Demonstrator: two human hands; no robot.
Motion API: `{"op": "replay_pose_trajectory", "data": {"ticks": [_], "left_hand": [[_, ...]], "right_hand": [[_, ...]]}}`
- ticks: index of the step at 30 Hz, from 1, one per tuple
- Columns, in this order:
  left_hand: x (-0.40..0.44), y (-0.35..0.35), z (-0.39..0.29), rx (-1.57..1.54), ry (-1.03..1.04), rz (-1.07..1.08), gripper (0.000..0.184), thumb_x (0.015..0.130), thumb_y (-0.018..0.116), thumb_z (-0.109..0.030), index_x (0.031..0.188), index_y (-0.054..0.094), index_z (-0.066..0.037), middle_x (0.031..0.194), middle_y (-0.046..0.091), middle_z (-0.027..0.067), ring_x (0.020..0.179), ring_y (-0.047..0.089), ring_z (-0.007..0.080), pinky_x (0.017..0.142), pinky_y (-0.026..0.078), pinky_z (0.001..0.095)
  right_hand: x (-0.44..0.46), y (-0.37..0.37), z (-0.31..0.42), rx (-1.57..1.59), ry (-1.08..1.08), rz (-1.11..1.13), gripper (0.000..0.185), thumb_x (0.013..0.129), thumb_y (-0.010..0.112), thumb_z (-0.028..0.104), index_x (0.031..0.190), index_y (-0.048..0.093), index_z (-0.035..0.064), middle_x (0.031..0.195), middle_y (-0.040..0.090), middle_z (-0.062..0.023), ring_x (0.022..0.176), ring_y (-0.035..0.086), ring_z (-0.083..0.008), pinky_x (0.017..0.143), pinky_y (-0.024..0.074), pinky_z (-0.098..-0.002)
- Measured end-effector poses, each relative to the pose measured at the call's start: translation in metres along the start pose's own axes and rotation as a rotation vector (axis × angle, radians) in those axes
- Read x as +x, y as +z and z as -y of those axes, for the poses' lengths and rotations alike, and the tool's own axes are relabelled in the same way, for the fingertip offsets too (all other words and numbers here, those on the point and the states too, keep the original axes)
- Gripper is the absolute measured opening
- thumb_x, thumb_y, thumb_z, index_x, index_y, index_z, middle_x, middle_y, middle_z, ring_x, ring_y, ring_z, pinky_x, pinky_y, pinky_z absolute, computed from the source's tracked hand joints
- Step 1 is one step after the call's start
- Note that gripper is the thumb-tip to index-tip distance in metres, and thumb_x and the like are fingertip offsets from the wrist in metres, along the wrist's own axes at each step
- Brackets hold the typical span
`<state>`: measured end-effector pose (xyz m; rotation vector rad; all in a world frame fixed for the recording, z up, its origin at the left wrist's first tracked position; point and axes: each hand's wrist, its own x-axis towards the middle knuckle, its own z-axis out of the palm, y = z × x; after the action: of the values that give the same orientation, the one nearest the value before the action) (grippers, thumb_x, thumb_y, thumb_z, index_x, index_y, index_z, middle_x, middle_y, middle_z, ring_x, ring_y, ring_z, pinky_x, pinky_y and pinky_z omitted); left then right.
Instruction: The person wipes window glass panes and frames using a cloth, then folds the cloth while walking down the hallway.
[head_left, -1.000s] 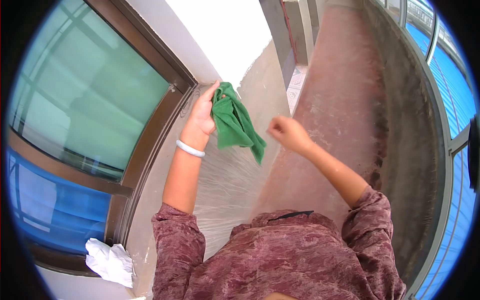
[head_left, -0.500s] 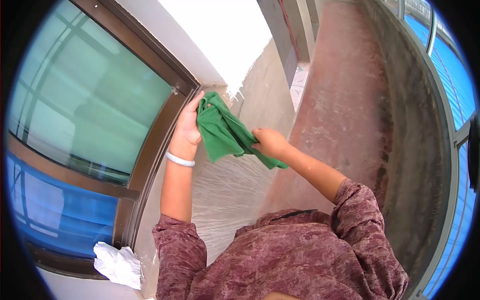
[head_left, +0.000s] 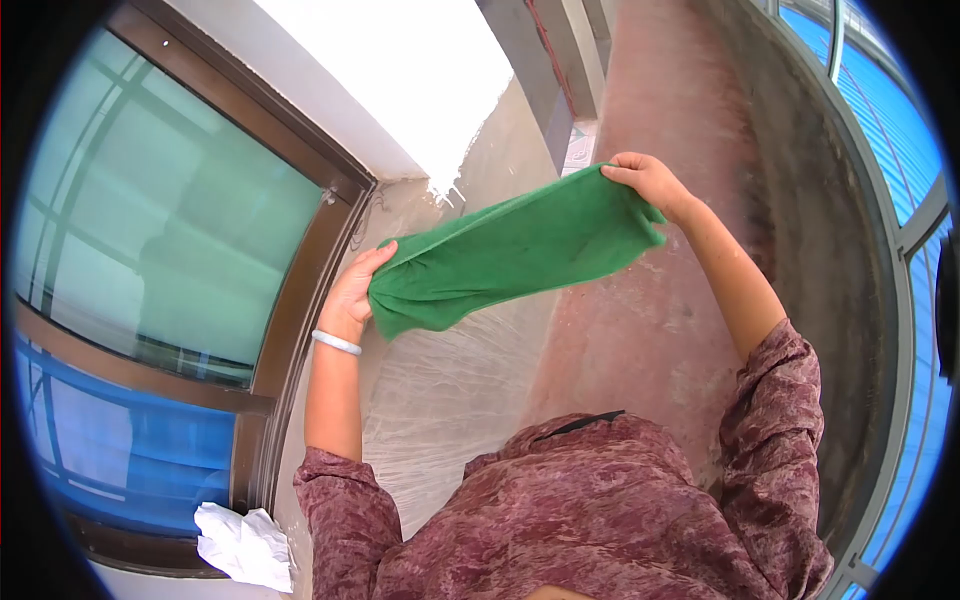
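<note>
A green cloth point(head_left: 515, 245) is stretched out between my two hands in the middle of the view. My left hand point(head_left: 354, 288), with a pale bangle point(head_left: 337, 342) on the wrist, grips its left end, where the fabric bunches into folds. Higher up on the right, my right hand point(head_left: 650, 183) pinches the cloth's upper right corner between thumb and fingers. The cloth slants upward to the right, and its lower edge hangs loose.
Left of me is a brown-framed window point(head_left: 190, 210) with green and blue reflections. White crumpled paper or cloth point(head_left: 245, 546) lies on its lower ledge. A reddish floor point(head_left: 670, 90) runs ahead beside a low concrete wall point(head_left: 835, 250) with a metal railing.
My right hand, empty a second ago, took hold of the cloth and moved up and right. The bunched cloth is now spread wide. My left hand moved lower and left.
</note>
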<state>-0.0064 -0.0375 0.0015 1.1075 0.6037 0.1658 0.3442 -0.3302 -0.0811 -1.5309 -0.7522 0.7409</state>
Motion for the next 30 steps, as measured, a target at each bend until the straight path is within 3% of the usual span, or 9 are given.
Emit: {"op": "replay_pose_trajectory", "data": {"ticks": [5, 8, 11, 14, 18, 22, 27, 30], "left_hand": [[0.000, 0.013, 0.001, 0.238, -0.003, 0.029, 0.038, 0.090, 0.074, -0.016, 0.119, 0.062, 0.005, 0.112, 0.070, 0.0139, 0.099, 0.070, 0.0213, 0.088, 0.058, 0.0335], [0.001, 0.021, 0.002, 0.546, 0.019, 0.040, 0.049, 0.081, 0.083, -0.015, 0.121, 0.061, 0.003, 0.109, 0.070, 0.0093, 0.095, 0.067, 0.0165, 0.087, 0.053, 0.0294], [0.003, 0.026, 0.010, 0.755, 0.171, -0.006, 0.041, 0.086, 0.079, -0.016, 0.119, 0.064, 0.002, 0.106, 0.071, 0.0063, 0.094, 0.067, 0.0145, 0.086, 0.052, 0.0289], [0.007, 0.020, 0.014, 0.661, -0.008, -0.009, 0.033, 0.094, 0.070, -0.022, 0.117, 0.066, 0.002, 0.106, 0.071, 0.0049, 0.096, 0.066, 0.0122, 0.086, 0.051, 0.0278], [0.004, 0.026, 0.016, 0.694, -0.028, -0.009, 0.034, 0.101, 0.061, -0.028, 0.117, 0.067, 0.001, 0.107, 0.072, 0.0043, 0.096, 0.066, 0.0106, 0.086, 0.050, 0.0255], [0.005, 0.023, 0.022, 0.644, 0.072, -0.001, 0.037, 0.102, 0.059, -0.031, 0.119, 0.066, 0.001, 0.113, 0.070, 0.0054, 0.102, 0.063, 0.0108, 0.091, 0.047, 0.0257], [0.000, 0.031, 0.024, 0.593, 0.193, -0.019, 0.037, 0.103, 0.057, -0.030, 0.120, 0.065, 0.001, 0.118, 0.068, 0.0065, 0.107, 0.061, 0.0121, 0.097, 0.044, 0.0270], [-0.001, 0.050, 0.018, 0.346, 0.281, 0.007, 0.040, 0.105, 0.050, -0.032, 0.122, 0.063, 0.001, 0.117, 0.069, 0.0081, 0.107, 0.064, 0.0168, 0.095, 0.048, 0.0308]], "right_hand": [[-0.010, -0.024, 0.028, 0.017, -0.036, 0.061, 0.026, 0.101, 0.057, 0.032, 0.097, 0.067, 0.0089, 0.088, 0.061, 0.0044, 0.084, 0.055, -0.0067, 0.077, 0.0450, -0.0250], [-0.020, -0.033, 0.045, -0.109, -0.065, 0.084, 0.026, 0.101, 0.057, 0.032, 0.096, 0.066, 0.0083, 0.087, 0.061, 0.0042, 0.083, 0.055, -0.0070, 0.077, 0.0448, -0.0257], [-0.021, -0.037, 0.051, -0.137, -0.055, 0.073, 0.027, 0.101, 0.057, 0.031, 0.097, 0.067, 0.0068, 0.088, 0.062, 0.0034, 0.084, 0.055, -0.0075, 0.078, 0.0447, -0.0267], [-0.017, -0.042, 0.046, -0.095, -0.056, 0.087, 0.027, 0.101, 0.058, 0.031, 0.100, 0.068, 0.0056, 0.090, 0.063, 0.0023, 0.085, 0.055, -0.0081, 0.079, 0.0448, -0.0280], [-0.011, -0.044, 0.041, -0.071, -0.032, 0.114, 0.028, 0.100, 0.059, 0.031, 0.101, 0.068, 0.0047, 0.091, 0.063, 0.0011, 0.087, 0.056, -0.0092, 0.079, 0.0447, -0.0290], [-0.008, -0.045, 0.040, -0.188, -0.008, 0.073, 0.027, 0.099, 0.060, 0.030, 0.099, 0.068, 0.0044, 0.089, 0.062, 0.0009, 0.084, 0.055, -0.0094, 0.076, 0.0442, -0.0289], [-0.011, -0.046, 0.046, -0.113, -0.055, 0.129, 0.025, 0.099, 0.060, 0.029, 0.094, 0.066, 0.0056, 0.084, 0.060, 0.0021, 0.079, 0.054, -0.0081, 0.072, 0.0437, -0.0274], [-0.007, -0.049, 0.048, -0.081, -0.026, 0.116, 0.023, 0.100, 0.059, 0.028, 0.093, 0.065, 0.0065, 0.083, 0.059, 0.0029, 0.077, 0.054, -0.0071, 0.070, 0.0436, -0.0258]]}}
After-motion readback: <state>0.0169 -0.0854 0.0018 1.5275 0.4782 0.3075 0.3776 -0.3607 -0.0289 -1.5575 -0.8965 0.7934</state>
